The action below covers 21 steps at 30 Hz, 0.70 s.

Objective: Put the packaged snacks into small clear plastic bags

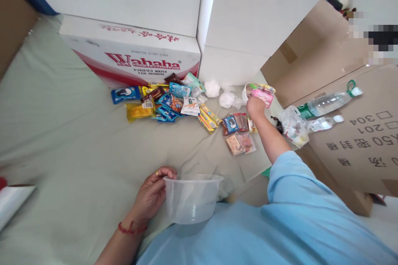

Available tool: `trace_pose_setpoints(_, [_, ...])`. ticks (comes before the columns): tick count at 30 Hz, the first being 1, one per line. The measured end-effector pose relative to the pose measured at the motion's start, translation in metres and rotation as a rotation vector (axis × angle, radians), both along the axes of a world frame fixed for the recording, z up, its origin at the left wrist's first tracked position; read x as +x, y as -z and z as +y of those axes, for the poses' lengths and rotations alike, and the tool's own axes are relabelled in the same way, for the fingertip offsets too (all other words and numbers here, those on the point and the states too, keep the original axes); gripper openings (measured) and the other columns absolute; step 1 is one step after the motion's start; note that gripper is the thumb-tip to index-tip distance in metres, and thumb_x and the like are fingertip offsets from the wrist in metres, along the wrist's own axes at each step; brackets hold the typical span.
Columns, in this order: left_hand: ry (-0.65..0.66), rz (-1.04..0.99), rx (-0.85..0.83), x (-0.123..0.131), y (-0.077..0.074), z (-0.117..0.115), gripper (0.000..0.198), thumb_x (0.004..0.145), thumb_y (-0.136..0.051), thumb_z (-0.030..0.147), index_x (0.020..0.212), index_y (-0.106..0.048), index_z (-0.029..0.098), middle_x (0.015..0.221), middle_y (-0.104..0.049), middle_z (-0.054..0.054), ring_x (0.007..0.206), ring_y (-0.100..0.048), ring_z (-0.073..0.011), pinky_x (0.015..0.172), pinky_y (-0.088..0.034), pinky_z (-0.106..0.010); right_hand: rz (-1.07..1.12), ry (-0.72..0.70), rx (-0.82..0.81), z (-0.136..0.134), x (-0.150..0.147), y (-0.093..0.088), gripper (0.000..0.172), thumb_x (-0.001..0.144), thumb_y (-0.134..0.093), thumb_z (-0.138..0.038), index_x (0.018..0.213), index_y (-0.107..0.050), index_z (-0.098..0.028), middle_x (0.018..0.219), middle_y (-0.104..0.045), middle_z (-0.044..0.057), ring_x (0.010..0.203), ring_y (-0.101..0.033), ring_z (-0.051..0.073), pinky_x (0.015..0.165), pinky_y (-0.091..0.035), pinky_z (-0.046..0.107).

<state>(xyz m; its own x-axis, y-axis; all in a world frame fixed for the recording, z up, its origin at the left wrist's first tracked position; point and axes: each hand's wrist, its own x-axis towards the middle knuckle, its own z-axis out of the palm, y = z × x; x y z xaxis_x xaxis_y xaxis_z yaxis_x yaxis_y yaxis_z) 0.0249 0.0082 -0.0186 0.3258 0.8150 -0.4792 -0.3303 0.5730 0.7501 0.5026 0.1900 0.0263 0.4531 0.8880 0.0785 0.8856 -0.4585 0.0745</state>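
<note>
My left hand (157, 192) grips the left rim of a clear plastic tub (193, 201), which stands upright close against my body. The tub looks see-through, with nothing visible inside. My right arm is stretched forward to the right, and my right hand (256, 109) is closed at a pink packet (264, 97), its fingertips mostly hidden. Just beyond that hand, a white round container (245, 92) holds something green. Near my right wrist lie small snack packs, among them a blue one (230, 125) and a clear-wrapped pale one (235, 144).
A heap of snack packets (170, 101) lies before a Wahaha carton (133, 56). Two white plastic bundles (226, 99) sit right of it. A large water bottle (326, 103), a smaller bottle (325, 124) and a plastic bag (295, 126) are beside a brown cardboard box (367, 132).
</note>
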Motion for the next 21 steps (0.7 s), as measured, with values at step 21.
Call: trace_pose_setpoints(21, [-0.010,0.302,-0.171,-0.004,-0.012,0.004,0.043,0.048,-0.094,0.054,0.064,-0.068,0.023,0.072,-0.064,-0.003,0.069,-0.059,-0.0208,0.059,-0.053,-0.031,0.066,-0.038,0.125,0.071,0.140,0.023,0.040,0.098,-0.049,-0.015,0.134,-0.065,-0.008,0.143,-0.054,0.024,0.122,-0.052,0.032,0.110,-0.043,0.046])
